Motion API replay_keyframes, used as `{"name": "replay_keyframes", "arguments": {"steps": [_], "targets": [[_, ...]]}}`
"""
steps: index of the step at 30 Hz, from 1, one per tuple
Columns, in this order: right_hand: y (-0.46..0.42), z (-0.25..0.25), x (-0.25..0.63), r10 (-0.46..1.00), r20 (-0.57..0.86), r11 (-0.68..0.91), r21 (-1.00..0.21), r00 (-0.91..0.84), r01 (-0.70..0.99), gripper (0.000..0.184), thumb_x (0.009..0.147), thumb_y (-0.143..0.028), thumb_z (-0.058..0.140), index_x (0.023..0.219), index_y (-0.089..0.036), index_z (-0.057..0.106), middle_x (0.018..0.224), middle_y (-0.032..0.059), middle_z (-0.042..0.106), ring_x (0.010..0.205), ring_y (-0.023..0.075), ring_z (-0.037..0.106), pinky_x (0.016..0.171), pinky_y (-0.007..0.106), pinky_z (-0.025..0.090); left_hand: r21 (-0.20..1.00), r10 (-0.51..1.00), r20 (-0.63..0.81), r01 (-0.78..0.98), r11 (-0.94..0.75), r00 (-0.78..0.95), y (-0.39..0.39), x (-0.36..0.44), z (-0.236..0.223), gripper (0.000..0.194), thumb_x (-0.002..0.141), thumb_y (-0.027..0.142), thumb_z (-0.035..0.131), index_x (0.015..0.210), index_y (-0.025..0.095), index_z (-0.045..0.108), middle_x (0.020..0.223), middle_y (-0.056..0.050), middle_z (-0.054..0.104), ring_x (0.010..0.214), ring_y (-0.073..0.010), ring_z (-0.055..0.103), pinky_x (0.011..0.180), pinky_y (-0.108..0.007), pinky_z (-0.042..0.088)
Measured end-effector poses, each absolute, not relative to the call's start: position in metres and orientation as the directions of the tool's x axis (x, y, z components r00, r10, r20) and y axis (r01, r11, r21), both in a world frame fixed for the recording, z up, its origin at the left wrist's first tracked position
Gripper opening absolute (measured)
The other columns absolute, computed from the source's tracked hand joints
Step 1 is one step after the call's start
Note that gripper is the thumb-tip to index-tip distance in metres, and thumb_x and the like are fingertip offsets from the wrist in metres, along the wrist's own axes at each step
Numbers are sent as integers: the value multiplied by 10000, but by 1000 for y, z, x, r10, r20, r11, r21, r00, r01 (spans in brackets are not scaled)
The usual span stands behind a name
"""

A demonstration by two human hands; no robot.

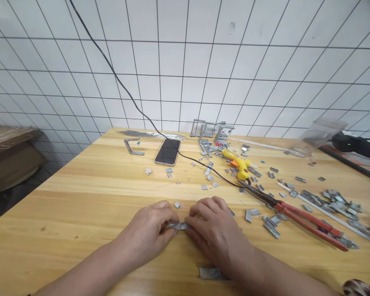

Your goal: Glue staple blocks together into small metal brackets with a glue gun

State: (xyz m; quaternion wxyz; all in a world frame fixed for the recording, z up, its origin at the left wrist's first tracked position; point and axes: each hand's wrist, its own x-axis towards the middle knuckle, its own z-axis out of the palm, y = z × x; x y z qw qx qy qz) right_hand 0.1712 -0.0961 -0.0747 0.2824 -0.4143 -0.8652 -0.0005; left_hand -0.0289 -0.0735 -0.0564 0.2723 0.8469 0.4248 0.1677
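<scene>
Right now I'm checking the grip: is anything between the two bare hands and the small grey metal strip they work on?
Nothing visible: the left hand and right hand both pinch the small grey metal strip directly, fingertips at each end.

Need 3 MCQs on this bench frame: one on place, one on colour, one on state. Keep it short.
1. Where does the phone lie?
A. far side of the table, near the wall
B. under the right hand
C. on the cardboard box

2. What colour are the handles of the pliers?
A. blue
B. red
C. green

3. How is the small metal strip held?
A. lying untouched
B. in one hand only
C. between both hands

Answers: 1 A, it lies screen up beyond the hands. 2 B, red handles show right of the hands. 3 C, left hand and right hand pinch its ends.
</scene>
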Motion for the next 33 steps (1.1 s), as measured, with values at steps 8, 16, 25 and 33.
{"name": "replay_keyframes", "arguments": {"steps": [8,16,25,33], "targets": [[-99,-68,164,766,387,610,-185,-513,771,53,823,-171,659,792,-214,671,826,21,671,819,194,541,770,374,335,573,796,89,623,-533,599,-75,-29,-60,191,830,106,485,706,191,602,772,-12,593,728,-151,582,642,-237,418],[-63,-14,241,956,289,90,-435,44,896,263,847,-286,583,1076,-188,668,1085,93,702,1036,254,606,894,387,430,548,798,74,644,-534,598,-73,-29,-60,200,772,50,473,700,199,584,765,4,589,706,-140,585,609,-224,386],[1,-43,310,923,53,-298,-528,381,795,320,922,-345,576,1191,-172,566,1146,71,624,932,206,641,797,418,536,562,813,50,656,-503,580,-72,-28,-61,180,784,76,478,722,198,594,757,15,582,656,-130,569,592,-229,365],[11,-45,305,866,-44,-362,-743,499,563,319,919,-302,586,1210,-174,556,1190,80,606,963,216,635,799,420,543,578,795,64,627,-522,603,-70,-29,-63,190,799,87,470,762,207,611,777,14,581,656,-127,567,588,-230,370]]}}
